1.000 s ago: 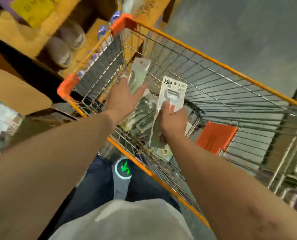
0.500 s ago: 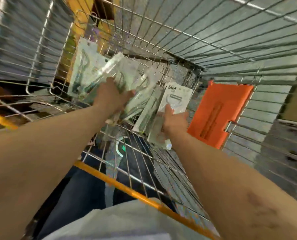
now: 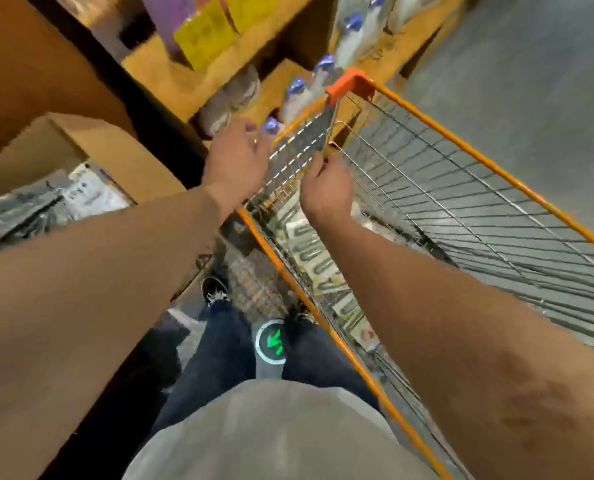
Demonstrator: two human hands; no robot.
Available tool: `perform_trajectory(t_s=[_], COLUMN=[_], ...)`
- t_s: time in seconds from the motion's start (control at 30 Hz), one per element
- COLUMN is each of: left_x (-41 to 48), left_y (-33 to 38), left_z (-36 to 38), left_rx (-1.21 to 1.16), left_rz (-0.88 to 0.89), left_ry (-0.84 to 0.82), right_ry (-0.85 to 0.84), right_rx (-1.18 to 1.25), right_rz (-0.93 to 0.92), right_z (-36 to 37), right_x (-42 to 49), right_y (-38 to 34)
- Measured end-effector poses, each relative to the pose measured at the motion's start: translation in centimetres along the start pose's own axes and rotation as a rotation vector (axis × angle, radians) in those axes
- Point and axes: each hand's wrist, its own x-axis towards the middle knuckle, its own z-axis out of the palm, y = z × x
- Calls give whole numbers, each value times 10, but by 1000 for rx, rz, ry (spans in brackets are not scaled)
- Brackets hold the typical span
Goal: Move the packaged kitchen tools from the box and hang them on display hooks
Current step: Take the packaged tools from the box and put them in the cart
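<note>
Left grip (image 3: pixel 235 164) spread, right grip (image 3: pixel 326 192) unreadable — over orange wire cart (image 3: pixel 351 85) beside shelves (image 3: pixel 171 76).

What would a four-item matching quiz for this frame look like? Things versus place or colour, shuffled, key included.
Things
1. cardboard box
2. packaged tools
3. bottles
4. cart

Place or colour
A. orange rim, wire walls
B. blue caps, standing on the shelf
C. lying inside the cart
D. open top, left of the cart

Pairs: 1-D, 2-C, 3-B, 4-A
</note>
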Motion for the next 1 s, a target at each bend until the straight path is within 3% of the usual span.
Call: perform_trajectory(t_s=[0.13, 0.27, 0.43, 0.5, 0.6, 0.7, 1.0], left_x=[4, -12, -41, -48, -49, -37, -12], left_y=[-84, -207, -337, -369, -394, -408, -430], left_z=[-81, -122, -126, -124, -122, -122, -117], left_rx=[-57, -52, -135, -112, -63, 3, 337], left_rz=[-143, -414, -777, -858, -851, -763, -589], left_ry=[204, 232, 125, 37, 2, 47, -149], right_ry=[-31, -243, -548, -623, -650, -593, -518], right_rx=[-3, -67, -323, -411, -522, -611, -725], right_rz=[-261, -463, -430, -317, -138, -73, -91], right_z=[90, 194, 319, 356, 395, 422, 465], right_x=[-36, -84, -103, -100, -92, -85, -76], right_y=[-95, -141, -136, -124, -111, -100, -81])
